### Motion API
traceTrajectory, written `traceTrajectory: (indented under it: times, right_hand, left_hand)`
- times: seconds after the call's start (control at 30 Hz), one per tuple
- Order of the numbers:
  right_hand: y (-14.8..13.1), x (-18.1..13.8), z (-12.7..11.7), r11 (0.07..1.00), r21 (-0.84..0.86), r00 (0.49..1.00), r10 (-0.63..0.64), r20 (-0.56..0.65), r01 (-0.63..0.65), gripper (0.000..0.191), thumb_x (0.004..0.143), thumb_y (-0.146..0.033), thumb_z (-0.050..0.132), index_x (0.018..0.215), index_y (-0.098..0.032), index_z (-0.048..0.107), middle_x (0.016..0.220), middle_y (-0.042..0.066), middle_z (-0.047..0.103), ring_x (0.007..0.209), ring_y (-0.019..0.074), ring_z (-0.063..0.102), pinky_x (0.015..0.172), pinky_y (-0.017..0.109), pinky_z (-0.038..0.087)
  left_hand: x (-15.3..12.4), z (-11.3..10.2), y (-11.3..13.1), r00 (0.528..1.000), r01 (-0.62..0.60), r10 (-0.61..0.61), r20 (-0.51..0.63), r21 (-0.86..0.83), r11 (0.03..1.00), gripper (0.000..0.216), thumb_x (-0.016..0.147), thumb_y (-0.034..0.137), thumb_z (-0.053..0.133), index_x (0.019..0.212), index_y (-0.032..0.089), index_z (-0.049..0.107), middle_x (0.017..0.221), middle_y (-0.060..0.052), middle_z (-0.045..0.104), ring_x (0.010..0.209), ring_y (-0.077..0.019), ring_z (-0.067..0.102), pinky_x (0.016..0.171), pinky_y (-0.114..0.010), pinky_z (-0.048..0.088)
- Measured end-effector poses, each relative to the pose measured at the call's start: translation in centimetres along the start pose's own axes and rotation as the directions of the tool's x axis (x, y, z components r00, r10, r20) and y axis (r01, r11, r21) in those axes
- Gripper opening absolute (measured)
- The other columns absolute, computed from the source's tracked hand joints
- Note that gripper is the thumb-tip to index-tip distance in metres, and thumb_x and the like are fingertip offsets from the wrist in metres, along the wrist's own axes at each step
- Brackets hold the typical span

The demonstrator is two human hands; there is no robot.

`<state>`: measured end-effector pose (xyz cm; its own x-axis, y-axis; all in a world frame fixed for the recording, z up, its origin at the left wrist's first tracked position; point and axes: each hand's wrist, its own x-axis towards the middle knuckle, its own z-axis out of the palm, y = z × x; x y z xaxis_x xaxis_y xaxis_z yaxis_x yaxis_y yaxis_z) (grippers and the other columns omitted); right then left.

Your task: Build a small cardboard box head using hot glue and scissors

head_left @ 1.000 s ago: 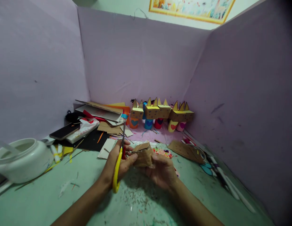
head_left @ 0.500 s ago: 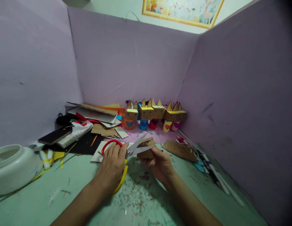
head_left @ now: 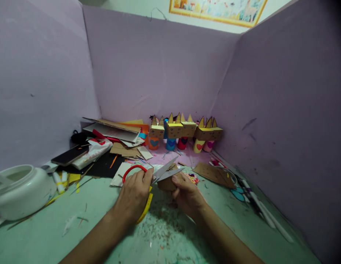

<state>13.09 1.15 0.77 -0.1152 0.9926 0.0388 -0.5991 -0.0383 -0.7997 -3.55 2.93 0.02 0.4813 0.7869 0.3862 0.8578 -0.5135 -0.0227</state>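
My left hand (head_left: 135,192) is closed round a pair of scissors (head_left: 162,171) with one red and one yellow handle. The blades stand apart and point to the right, with a small piece of brown cardboard (head_left: 167,184) between or against them; I cannot tell how deep the cut runs. Pinched between the thumb and fingers of my right hand (head_left: 188,192) is the right side of that cardboard. Small brown scraps (head_left: 170,220) lie scattered on the green table below both hands.
Cardboard-headed figures (head_left: 174,130) with pointed ears stand along the back. Stacked cardboard and paper (head_left: 115,130) lie back left, near a phone (head_left: 69,154). A white pot (head_left: 24,194) stands left. Right are a cardboard piece (head_left: 213,174) and white sticks (head_left: 265,211). Purple panels (head_left: 162,69) enclose the table.
The view has shifted slightly, so everything sits a little further right. The cardboard is turned and tilted in my right hand, and the scissor blades stand a little closer together.
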Motion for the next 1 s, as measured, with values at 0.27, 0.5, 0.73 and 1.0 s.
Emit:
traceTrajectory:
  times: [0.27, 0.5, 0.73, 1.0]
  right_hand:
    - [0.0, 0.0, -0.2, 1.0, -0.006, 1.0, -0.004, -0.006, 0.004, 0.038, 0.055, -0.026, 0.079, 0.088, -0.02, 0.062, 0.078, 0.002, 0.071, 0.086, 0.0258, 0.066, 0.076, 0.035, 0.051]
    - [0.0, 0.1, -0.1, 1.0, 0.021, 1.0, -0.007, 0.001, 0.007, 0.034, 0.057, -0.027, 0.079, 0.087, -0.019, 0.064, 0.084, 0.003, 0.072, 0.087, 0.0245, 0.066, 0.077, 0.034, 0.052]
    - [-0.5, 0.7, -2.1, 0.971, 0.143, 0.981, 0.182, 0.069, -0.19, 0.035, 0.068, -0.038, 0.07, 0.096, -0.017, 0.066, 0.092, 0.008, 0.074, 0.084, 0.0235, 0.068, 0.078, 0.039, 0.055]
    - [0.0, 0.7, -2.3, 0.954, 0.217, 0.977, 0.189, 0.096, -0.206, 0.029, 0.066, -0.033, 0.069, 0.09, -0.017, 0.068, 0.084, 0.005, 0.075, 0.084, 0.0233, 0.069, 0.081, 0.04, 0.054]
  left_hand:
    - [0.0, -0.5, -0.4, 0.999, -0.019, 0.018, 0.032, 0.027, 0.999, 0.042, 0.086, 0.008, 0.037, 0.126, 0.012, 0.05, 0.091, -0.014, 0.067, 0.08, -0.0286, 0.066, 0.066, -0.039, 0.054]
    - [-0.4, -0.3, -0.4, 0.998, -0.01, 0.021, 0.061, -0.175, 0.985, 0.042, 0.075, 0.007, 0.043, 0.114, 0.015, 0.055, 0.083, -0.01, 0.069, 0.075, -0.0256, 0.067, 0.063, -0.034, 0.051]
    - [0.6, -1.6, -1.6, 0.903, 0.262, -0.429, -0.03, -0.752, 0.605, 0.025, 0.084, 0.036, 0.047, 0.099, 0.018, 0.054, 0.065, -0.001, 0.065, 0.048, -0.0156, 0.059, 0.048, -0.026, 0.046]
    - [0.7, -0.3, -1.0, 0.958, 0.161, -0.282, 0.041, -0.895, 0.416, 0.054, 0.071, 0.041, 0.07, 0.114, 0.02, 0.045, 0.112, -0.012, 0.062, 0.102, -0.0253, 0.062, 0.085, -0.037, 0.051]
